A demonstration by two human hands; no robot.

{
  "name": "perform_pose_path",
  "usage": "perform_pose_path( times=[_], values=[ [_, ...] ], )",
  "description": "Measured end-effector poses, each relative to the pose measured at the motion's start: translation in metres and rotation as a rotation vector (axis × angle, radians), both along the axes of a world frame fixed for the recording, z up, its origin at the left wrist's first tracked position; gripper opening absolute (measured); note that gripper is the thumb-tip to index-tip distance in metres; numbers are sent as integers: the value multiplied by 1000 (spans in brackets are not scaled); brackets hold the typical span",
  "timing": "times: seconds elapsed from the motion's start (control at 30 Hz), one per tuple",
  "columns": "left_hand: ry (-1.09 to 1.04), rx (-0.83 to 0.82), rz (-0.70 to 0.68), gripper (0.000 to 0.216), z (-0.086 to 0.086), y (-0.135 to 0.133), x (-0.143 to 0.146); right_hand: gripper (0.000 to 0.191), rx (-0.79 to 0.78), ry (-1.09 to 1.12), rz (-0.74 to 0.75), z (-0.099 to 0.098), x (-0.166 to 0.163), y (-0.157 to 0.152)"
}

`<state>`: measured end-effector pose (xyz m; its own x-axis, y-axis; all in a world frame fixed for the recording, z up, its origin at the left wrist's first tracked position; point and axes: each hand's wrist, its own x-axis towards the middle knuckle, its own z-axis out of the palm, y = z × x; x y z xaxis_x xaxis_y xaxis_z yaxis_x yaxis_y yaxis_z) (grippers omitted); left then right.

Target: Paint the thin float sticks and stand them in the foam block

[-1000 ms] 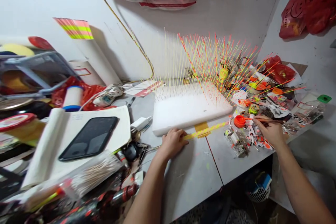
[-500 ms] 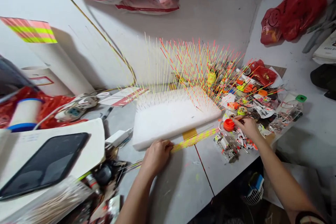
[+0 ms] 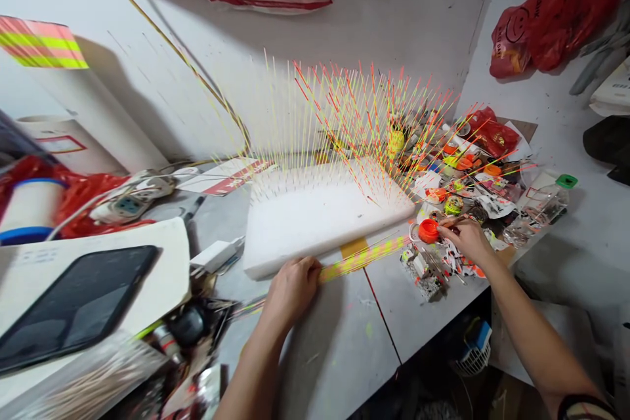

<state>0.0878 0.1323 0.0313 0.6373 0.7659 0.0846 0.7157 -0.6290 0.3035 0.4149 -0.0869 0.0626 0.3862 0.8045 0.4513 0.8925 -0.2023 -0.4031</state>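
Item under inspection: a striped neon yellow-and-orange rod [image 3: 364, 258], held along the front edge of a white foam block [image 3: 319, 223], just beside it, above the worktop [image 3: 335, 341]. Its long axis runs from 8 o'clock to 2 o'clock. The far tip points toward an orange bottle cap [image 3: 428, 231] and stops just short of it, with a thin white wire loop [image 3: 412, 233] in the gap. A strip of yellow tape [image 3: 353, 248] lies under the rod's middle; contact with the rod cannot be confirmed.

The near end sits in the left hand [image 3: 293, 292], grip closed, fingers wrapped over the rod. The right hand [image 3: 465, 239] stands at 3 o'clock from the tip, its grip closed in a pinch on a thin dark stick [image 3: 455, 218] and close to the cap.

Surroundings: the foam block carries dozens of thin neon-tipped sticks [image 3: 364, 118], fanning upward at 12 o'clock from the rod. Paint-spattered paper scraps [image 3: 426, 279] are heaped at 6 o'clock from the cap, while a clear plastic bottle [image 3: 541, 213] with a green cap lies at 2 o'clock from the right hand. Further left, at 9 o'clock from the block, a black smartphone [image 3: 79, 305] rests on a white sheet [image 3: 167, 243] — partly cut off by the frame edge.
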Motion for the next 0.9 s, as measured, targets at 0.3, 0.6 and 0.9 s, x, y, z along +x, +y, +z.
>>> perform_pose_path(
  times=[0.3,0.6,0.9],
  values=[
    [-15,-12,-20,29,0,2,0,31,80,-83,60,11,-7,-16],
    [-21,-8,5,26,-1,-2,2,34,-159,-190,305,12,-16,-36],
    [-58,63,68,23,26,-42,0,25,80,-133,144,4,-23,-86]
  ],
)
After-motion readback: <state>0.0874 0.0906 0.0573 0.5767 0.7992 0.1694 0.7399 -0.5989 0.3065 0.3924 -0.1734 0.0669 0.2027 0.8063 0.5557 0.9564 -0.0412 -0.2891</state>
